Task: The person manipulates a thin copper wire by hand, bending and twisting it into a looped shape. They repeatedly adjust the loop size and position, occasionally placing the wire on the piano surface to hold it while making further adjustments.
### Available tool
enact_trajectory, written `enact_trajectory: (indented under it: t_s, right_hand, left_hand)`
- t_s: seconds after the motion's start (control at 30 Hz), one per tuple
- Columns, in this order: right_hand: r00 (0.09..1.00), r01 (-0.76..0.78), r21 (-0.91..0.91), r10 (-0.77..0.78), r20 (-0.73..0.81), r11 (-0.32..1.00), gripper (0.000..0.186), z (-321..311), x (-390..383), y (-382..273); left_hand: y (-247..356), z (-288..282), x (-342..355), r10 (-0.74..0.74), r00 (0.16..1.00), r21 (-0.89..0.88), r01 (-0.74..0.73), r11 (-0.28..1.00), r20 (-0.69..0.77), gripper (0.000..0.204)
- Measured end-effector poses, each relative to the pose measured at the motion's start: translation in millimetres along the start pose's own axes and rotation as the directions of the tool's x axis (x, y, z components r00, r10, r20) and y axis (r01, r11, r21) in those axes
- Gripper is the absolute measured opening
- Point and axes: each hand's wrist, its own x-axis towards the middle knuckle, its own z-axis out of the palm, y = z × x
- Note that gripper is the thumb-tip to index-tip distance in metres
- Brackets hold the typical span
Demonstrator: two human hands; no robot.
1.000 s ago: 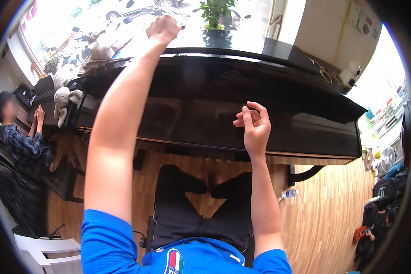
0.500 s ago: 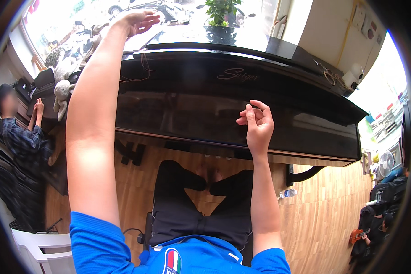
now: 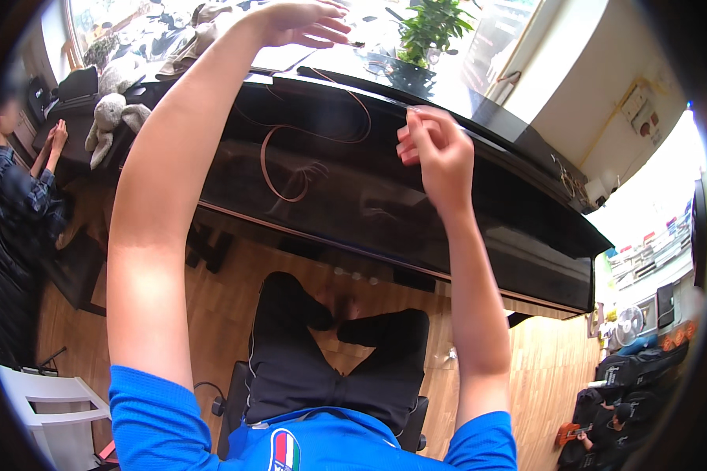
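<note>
My left hand [image 3: 302, 23] is raised over the top of a glossy black piano [image 3: 526, 204], near the window. Its fingers stretch out, apart from one another, and nothing shows in them. In front of the piano, my right hand [image 3: 440, 153] is up with fingers curled and thumb pressed toward the index finger; whatever it may pinch is too small to make out. A thin brownish strand [image 3: 265, 161] curves in loops before the piano's dark front, between my two hands. Where its ends lead I cannot tell.
A potted plant [image 3: 432, 31] stands on the piano top by the window. A grey plush rabbit [image 3: 108, 114] sits at the left, near a person in a checked shirt [image 3: 23, 184]. A white chair [image 3: 59, 400] is at the lower left; black bags [image 3: 644, 373] lie at the right.
My right hand has risen toward the piano's upper edge, its fingers curling tighter. My left hand shows farther right in the shifted view. The brownish strand now hangs in wider loops.
</note>
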Motion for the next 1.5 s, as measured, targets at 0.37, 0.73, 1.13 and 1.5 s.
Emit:
enact_trajectory:
  t_s: [0.37, 0.73, 1.13, 1.5]
  right_hand:
    - [0.933, 0.360, -0.743, -0.245, 0.266, 0.564, 0.080, 122.2, 85.9, 24.8]
    - [0.979, 0.202, -0.825, -0.107, 0.172, 0.528, 0.018, 103.6, 81.0, 16.9]
    - [0.979, -0.071, -0.444, 0.148, 0.140, 0.893, 0.015, 17.2, -12.1, -26.7]
    - [0.981, -0.183, 0.009, 0.183, -0.061, 0.983, 0.017, -76.5, -141.8, -34.6]
  left_hand:
    - [-63.9, 2.5, -20.4, 0.258, 0.946, 0.334, -0.183, 0.925, -0.194, 0.028]
    - [-114.1, -25.7, -9.2, 0.190, 0.948, 0.360, -0.088, 0.929, -0.257, 0.026]
    - [-105.3, 0.5, -16.2, 0.394, 0.810, 0.634, -0.036, 0.773, -0.435, 0.046]
    - [-91.8, 14.3, -31.4, 0.449, 0.828, 0.828, 0.033, 0.559, -0.336, 0.034]
